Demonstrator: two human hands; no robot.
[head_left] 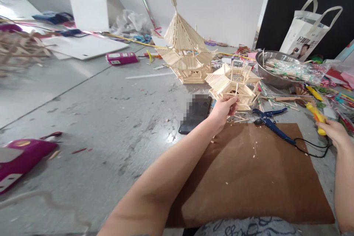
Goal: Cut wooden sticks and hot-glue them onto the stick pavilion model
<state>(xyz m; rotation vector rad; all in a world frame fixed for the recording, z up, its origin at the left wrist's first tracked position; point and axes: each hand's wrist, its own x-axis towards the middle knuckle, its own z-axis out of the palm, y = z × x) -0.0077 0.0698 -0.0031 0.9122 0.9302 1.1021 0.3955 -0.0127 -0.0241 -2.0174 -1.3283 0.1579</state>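
Note:
My left hand [225,110] reaches out to a small open-topped model [221,81] built of thin wooden sticks. Its fingertips are pinched around a short wooden stick [237,88] that points up in front of the model. At the far right my right hand [336,132] is wrapped around a yellow glue gun [316,115], with a black cord below it. A taller stick pagoda [186,48] with a pointed roof stands behind the small model. Blue-handled cutters [272,123] lie between my hands, at the back edge of a brown board [254,177].
A black phone [196,116] lies left of the board. A metal bowl [272,77] with wrapped sticks sits at the back right, before a white bag [304,33]. Purple power strips [121,58] and loose craft scraps are spread over the grey floor.

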